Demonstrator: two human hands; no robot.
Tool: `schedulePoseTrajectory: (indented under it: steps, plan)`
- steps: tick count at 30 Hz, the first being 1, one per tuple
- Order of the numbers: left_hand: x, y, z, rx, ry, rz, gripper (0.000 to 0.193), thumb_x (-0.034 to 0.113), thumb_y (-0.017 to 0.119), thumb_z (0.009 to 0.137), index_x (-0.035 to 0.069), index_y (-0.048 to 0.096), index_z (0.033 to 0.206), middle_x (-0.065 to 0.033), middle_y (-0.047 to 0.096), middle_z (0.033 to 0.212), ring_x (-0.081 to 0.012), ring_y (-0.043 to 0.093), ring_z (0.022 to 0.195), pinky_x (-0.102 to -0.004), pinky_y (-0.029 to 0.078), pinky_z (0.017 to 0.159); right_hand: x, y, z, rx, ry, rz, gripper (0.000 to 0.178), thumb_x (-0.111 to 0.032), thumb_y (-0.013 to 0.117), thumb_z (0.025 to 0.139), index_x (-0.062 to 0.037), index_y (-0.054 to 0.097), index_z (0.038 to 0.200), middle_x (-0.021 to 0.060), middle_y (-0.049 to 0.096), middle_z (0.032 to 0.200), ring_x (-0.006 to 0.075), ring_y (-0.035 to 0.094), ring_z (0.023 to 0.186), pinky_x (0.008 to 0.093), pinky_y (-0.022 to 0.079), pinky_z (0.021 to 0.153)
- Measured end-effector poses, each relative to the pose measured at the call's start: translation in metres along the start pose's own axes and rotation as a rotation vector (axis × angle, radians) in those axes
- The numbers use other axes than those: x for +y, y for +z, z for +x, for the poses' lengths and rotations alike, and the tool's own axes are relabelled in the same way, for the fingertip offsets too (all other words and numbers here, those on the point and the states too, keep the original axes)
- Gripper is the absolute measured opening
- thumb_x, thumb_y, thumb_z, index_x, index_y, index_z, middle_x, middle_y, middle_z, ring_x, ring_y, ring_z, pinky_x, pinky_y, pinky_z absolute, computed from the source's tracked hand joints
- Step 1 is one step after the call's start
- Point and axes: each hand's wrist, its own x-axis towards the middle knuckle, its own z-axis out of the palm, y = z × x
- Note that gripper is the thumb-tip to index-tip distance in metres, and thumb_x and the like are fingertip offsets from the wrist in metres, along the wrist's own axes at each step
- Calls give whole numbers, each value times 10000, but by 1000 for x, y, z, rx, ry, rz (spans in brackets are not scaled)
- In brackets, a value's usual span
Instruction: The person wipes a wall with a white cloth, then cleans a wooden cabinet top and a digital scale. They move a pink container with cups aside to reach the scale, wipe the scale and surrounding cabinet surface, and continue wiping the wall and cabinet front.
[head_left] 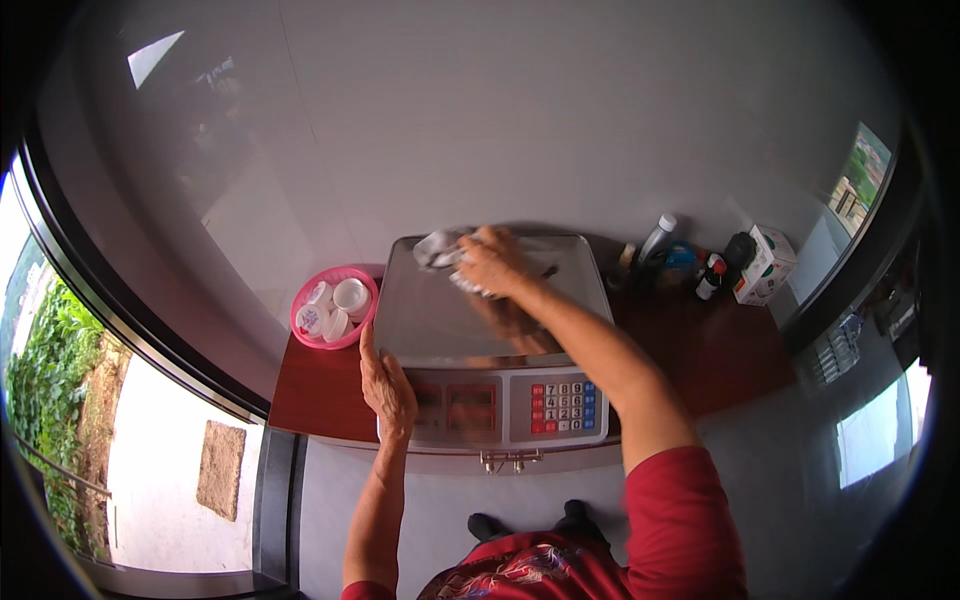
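Note:
A digital weighing scale (430,330) with a wide metal pan and a keypad (562,407) at its front stands on a reddish-brown table. Near the far edge of the pan, my right hand (490,262) is closed on a crumpled grey-white cloth (437,250), pressing it against the metal; the hand is slightly blurred. My left hand (387,388) lies along the left side of the scale, fingers stretched out and pointing away from me, touching its edge. Just beyond those fingertips sits a pink plastic basket (299,338) with several small white tubs (350,295) and lids.
On the right of the table (700,365) stand a white-capped bottle (660,232), a small dark bottle (711,278) and a white box (768,262). A grey wall (560,120) rises behind. Left is a window frame (160,340) with greenery outside. Metal latches (511,460) hang at the table's front.

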Motion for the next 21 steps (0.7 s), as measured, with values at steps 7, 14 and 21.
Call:
schedulePoseTrajectory:
  steps: [7,14,21]
  plan:
    - [0,-3,1,42,-44,49,469,106,396,909,111,386,1378,-194,535,1239,-358,536,1098,-424,426,907,17,-109,-42,-494,343,-271,529,-390,501,845,32,549,1160,225,500,1240,402,484,1102,524,433,888]
    - [-7,-1,0,45,-85,93,461,291,432,962,177,348,1400,-203,567,1119,-379,566,1002,-470,446,853,-58,-123,-69,-591,250,-111,584,-393,533,861,33,464,1253,316,462,1152,464,451,1092,537,409,918]
    - [-3,-15,11,-99,-179,-323,645,508,314,976,49,278,1428,-213,442,1325,-321,423,1225,-411,326,1019,-122,-85,-37,-535,-34,109,490,-382,610,803,-50,559,1160,234,522,1098,400,499,1051,498,456,893]
